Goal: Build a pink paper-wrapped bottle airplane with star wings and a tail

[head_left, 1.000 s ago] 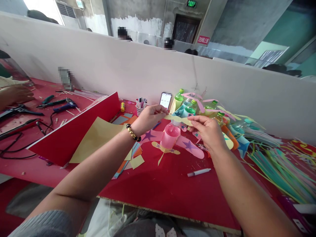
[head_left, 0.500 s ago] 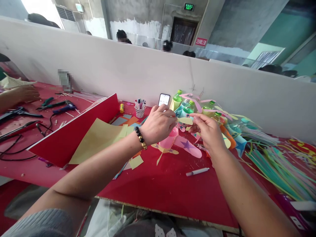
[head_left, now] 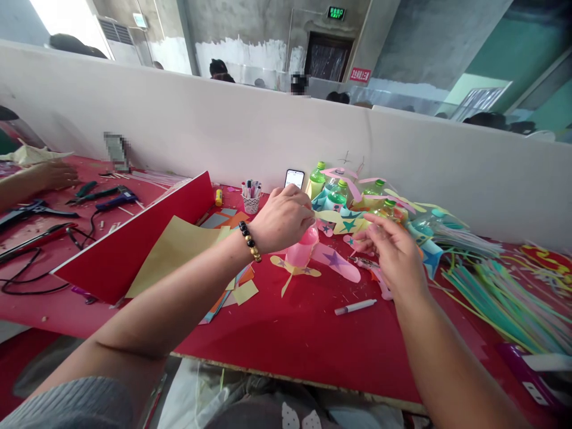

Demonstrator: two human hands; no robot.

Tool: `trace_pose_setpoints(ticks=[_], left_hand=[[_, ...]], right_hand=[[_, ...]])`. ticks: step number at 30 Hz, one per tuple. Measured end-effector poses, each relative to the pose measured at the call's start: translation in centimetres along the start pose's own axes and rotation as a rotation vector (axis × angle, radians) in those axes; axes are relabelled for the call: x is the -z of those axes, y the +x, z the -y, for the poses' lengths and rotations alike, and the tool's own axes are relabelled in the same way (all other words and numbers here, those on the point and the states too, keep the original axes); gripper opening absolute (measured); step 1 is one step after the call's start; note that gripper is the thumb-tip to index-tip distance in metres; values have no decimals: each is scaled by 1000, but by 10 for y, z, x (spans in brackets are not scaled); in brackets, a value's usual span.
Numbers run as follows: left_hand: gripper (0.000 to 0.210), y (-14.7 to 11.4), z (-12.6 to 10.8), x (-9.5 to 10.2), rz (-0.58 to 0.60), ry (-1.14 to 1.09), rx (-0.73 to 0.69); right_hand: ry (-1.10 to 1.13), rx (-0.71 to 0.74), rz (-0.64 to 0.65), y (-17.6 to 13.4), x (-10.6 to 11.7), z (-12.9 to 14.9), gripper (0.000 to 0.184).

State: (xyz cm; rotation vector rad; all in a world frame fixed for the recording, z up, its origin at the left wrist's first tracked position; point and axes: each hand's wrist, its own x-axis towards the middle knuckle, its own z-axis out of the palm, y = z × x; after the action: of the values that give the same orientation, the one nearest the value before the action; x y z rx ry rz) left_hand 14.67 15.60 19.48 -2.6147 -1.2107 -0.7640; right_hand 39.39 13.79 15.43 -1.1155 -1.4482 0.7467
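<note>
My left hand [head_left: 286, 219], with a beaded bracelet at the wrist, is closed above a pink bottle body [head_left: 302, 249]. From its fingertips a narrow yellow paper propeller blade [head_left: 328, 215] sticks out to the right; the fingers hide the rest. My right hand [head_left: 393, 247] is apart from the blade on the right, thumb and forefinger spread, holding nothing that I can see. Under the bottle is a yellow paper piece [head_left: 290, 271] with star shapes. A pink paper wing [head_left: 338, 262] with a dark star extends from its right side.
Several decorated bottles [head_left: 342, 189] stand by the partition. A marker [head_left: 356, 307] lies in front, a hot glue gun [head_left: 379, 280] near my right hand. Coloured strips [head_left: 496, 304] cover the right side. A red board [head_left: 147, 238] stands left, beside yellow paper [head_left: 174, 253]. Another person's hand [head_left: 56, 174] is far left.
My right hand has moved right and away from the yellow blade, its fingers spreading. My left hand stays above the pink bottle. The view has shifted slightly.
</note>
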Motion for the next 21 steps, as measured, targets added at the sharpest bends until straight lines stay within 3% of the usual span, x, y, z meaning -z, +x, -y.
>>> trace_pose_setpoints(ticks=[5, 12, 17, 21], left_hand=[[30, 7, 11, 3, 89, -68, -22], [39, 17, 20, 4, 128, -100, 14], [55, 23, 13, 2, 238, -74, 105], [56, 27, 17, -2, 231, -136, 148]], right_hand=[[-103, 45, -31, -61, 17, 2, 38], [-147, -58, 123, -140, 22, -23, 35], [-109, -171, 231, -163, 13, -42, 35], [-76, -257, 235, -163, 7, -53, 38]])
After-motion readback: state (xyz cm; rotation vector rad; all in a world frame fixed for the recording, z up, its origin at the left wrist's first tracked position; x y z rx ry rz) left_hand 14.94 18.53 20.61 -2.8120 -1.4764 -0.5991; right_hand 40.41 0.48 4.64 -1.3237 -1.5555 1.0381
